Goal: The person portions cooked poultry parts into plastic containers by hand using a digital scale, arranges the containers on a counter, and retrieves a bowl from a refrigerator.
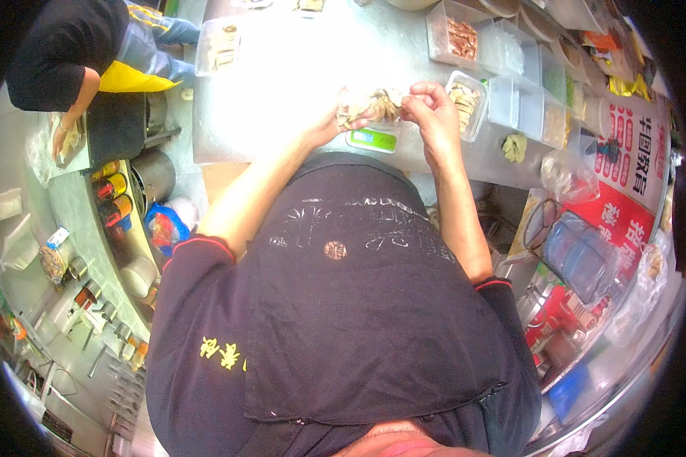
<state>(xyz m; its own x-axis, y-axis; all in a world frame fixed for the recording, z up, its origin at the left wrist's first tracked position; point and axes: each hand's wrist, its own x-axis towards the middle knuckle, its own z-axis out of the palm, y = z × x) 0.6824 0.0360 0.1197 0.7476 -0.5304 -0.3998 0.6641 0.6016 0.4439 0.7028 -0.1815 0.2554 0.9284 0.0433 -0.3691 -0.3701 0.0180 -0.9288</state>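
Note:
My left hand (328, 123) holds sliced, pale brown food pieces (377, 107) above a green digital kitchen scale (371, 139). Bright glare washes out part of that hand. At the right end of the pieces, my right hand (429, 108) has its thumb and fingertips together; whether they pinch a piece cannot be told. A clear plastic container (482, 108) with similar slices in a row stands just right of my right hand. Another such container (202, 51) with slices is at the upper left of the metal table (234, 149).
A person (63, 63) in dark clothes works at a side counter on the left. Plastic bins (434, 34), one with reddish pieces, line the right. A crumpled greenish cloth or glove (514, 148) and a clear bag (569, 177) lie by the right table edge.

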